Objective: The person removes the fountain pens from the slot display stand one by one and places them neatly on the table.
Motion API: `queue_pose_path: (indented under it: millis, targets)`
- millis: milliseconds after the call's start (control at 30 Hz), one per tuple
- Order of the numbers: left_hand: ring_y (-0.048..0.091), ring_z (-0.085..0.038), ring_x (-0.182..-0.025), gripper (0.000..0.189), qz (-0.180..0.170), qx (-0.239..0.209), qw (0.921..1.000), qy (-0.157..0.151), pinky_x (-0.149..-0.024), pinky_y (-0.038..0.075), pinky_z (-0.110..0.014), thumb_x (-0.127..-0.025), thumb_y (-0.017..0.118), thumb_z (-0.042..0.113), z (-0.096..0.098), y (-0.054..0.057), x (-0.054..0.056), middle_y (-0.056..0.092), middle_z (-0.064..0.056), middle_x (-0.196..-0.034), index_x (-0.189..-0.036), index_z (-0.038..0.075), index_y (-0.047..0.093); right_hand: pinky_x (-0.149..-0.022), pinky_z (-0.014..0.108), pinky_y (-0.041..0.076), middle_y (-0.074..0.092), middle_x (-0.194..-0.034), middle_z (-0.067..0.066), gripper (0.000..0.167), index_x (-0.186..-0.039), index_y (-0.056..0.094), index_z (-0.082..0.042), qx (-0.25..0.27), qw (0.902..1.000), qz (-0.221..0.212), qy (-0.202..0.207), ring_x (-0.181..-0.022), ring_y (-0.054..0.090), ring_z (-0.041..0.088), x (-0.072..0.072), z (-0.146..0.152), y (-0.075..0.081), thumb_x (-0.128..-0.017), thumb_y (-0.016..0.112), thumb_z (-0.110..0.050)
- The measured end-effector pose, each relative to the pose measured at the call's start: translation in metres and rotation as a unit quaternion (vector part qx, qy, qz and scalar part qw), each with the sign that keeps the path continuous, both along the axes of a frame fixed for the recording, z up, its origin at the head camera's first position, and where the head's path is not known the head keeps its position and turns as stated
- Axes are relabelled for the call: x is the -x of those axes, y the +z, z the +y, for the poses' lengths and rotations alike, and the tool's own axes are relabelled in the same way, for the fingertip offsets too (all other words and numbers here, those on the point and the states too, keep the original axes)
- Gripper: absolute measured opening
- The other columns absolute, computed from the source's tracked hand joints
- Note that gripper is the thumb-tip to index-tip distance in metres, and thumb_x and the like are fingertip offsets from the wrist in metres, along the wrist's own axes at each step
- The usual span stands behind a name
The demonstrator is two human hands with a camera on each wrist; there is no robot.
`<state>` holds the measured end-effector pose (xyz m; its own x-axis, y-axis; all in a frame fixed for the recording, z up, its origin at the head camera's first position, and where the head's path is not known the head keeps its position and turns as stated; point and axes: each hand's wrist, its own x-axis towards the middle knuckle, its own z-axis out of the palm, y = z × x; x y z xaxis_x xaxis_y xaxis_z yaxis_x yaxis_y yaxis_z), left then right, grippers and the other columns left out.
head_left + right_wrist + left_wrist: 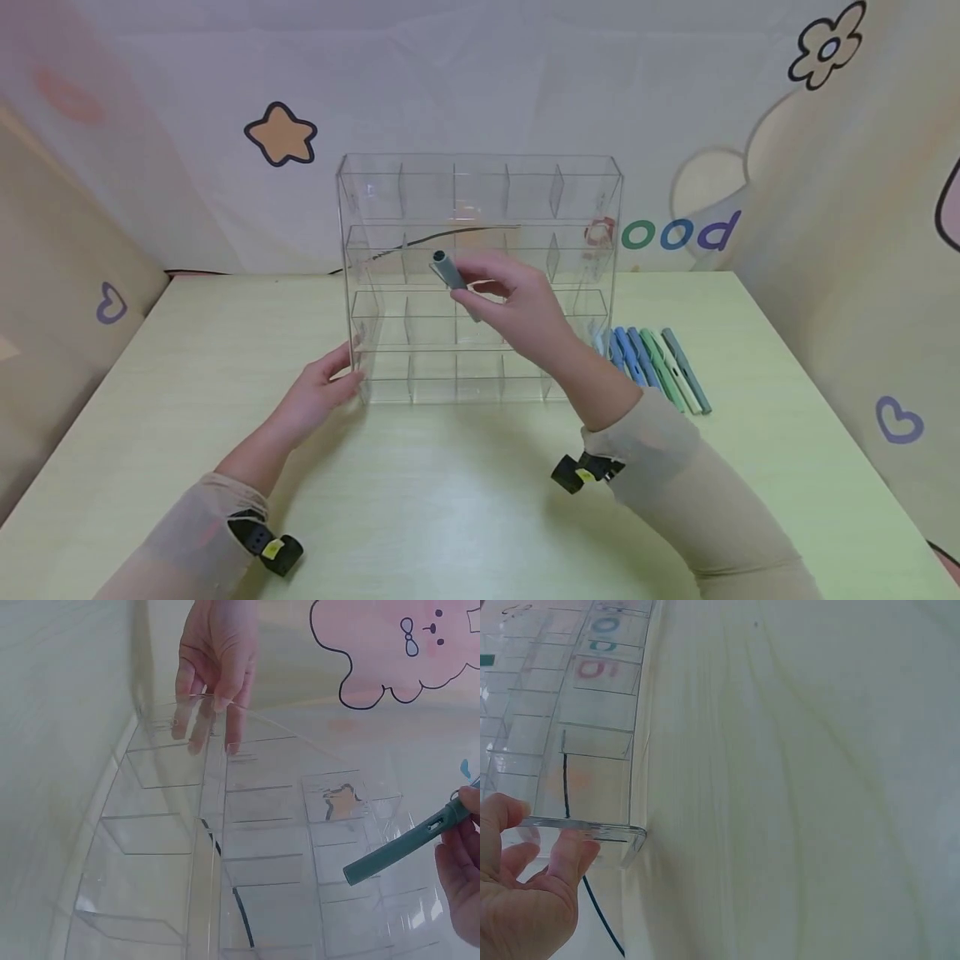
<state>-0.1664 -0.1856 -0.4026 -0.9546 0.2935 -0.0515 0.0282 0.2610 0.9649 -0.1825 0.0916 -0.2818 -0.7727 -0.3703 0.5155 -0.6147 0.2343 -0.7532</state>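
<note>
A clear acrylic organizer (480,392) with rows of small compartments stands upright on the table. My left hand (322,392) grips its lower left side wall, and in the left wrist view the thumb and fingers lie on either side of the clear edge (592,825). Between the thumb and fingers of my right hand (517,304) is a teal-grey pen (448,271), held tilted in front of the middle compartments. The right wrist view shows the pen's long barrel (397,851) pointing away from the fingertips, over the organizer's open front.
Several blue, green, white and teal pens (660,371) lie side by side on the table (787,467), right of the organizer and partly behind the right forearm. A printed cloth (480,83) hangs close behind the organizer. Small black cameras (577,473) sit on both wrists.
</note>
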Motion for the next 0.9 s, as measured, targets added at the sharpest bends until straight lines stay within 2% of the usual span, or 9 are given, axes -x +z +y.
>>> queue_pose_path:
  millis: [300,600,767,900]
  targets:
    - [0.041,-0.037,-0.123,0.056,0.003,0.009,1.0,0.003,-0.09,0.043,-0.033,-0.097,0.046,0.009,-0.001,-0.001,0.001,0.027,-0.023,-0.147,-0.148,0.007,0.022,-0.085,0.029,0.049,0.063,-0.106,0.008,0.028,-0.112,0.065,0.0,-0.019,0.9964,-0.075,-0.036,-0.096,0.06,0.018,-0.009,0.025,-0.012,-0.085,0.067,-0.004]
    - [0.039,-0.038,-0.124,0.056,0.009,0.006,0.9999,0.001,-0.09,0.043,-0.035,-0.097,0.046,0.008,-0.001,-0.005,0.003,0.027,-0.023,-0.147,-0.148,0.007,0.022,-0.084,0.027,0.05,0.063,-0.107,0.009,0.028,-0.112,0.064,-0.001,-0.06,0.9903,-0.107,-0.066,-0.096,0.061,0.02,-0.017,0.049,-0.02,-0.085,0.067,-0.005]
    - [0.038,-0.037,-0.125,0.056,0.009,0.009,0.9999,0.002,-0.092,0.042,-0.038,-0.097,0.046,0.009,-0.001,-0.004,0.003,0.028,-0.024,-0.146,-0.148,0.008,0.023,-0.084,0.026,0.05,0.063,-0.108,0.008,0.029,-0.115,0.064,-0.003,-0.087,0.9834,-0.132,-0.088,-0.097,0.061,0.02,-0.024,0.068,-0.021,-0.086,0.066,-0.009]
    - [0.038,-0.037,-0.126,0.056,0.005,0.005,1.0,0.004,-0.094,0.041,-0.043,-0.097,0.046,0.009,-0.002,-0.004,0.003,0.027,-0.023,-0.147,-0.148,0.008,0.023,-0.083,0.024,0.049,0.063,-0.108,0.01,0.029,-0.116,0.063,-0.002,-0.095,0.981,-0.136,-0.1,-0.097,0.062,0.022,-0.027,0.083,-0.023,-0.088,0.065,-0.011]
